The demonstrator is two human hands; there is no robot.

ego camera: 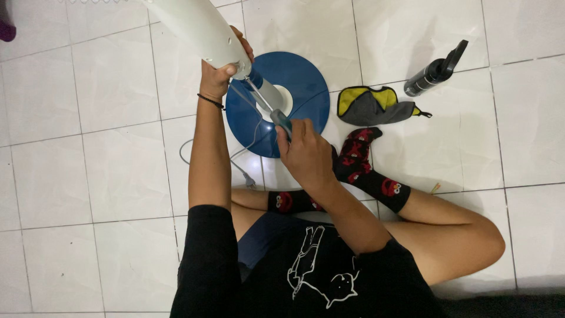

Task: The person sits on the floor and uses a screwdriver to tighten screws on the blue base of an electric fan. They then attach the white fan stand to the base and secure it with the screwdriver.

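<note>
Head view, left hand clenched around white fan pole, right hand gripping tool handle

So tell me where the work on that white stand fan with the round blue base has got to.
Done: the round blue base sits on the pole. In hand: left hand steadies the white fan column; right hand holds a dark-handled tool at the joint. Left: black spray bottle and yellow-grey cloth lie untouched.
</note>
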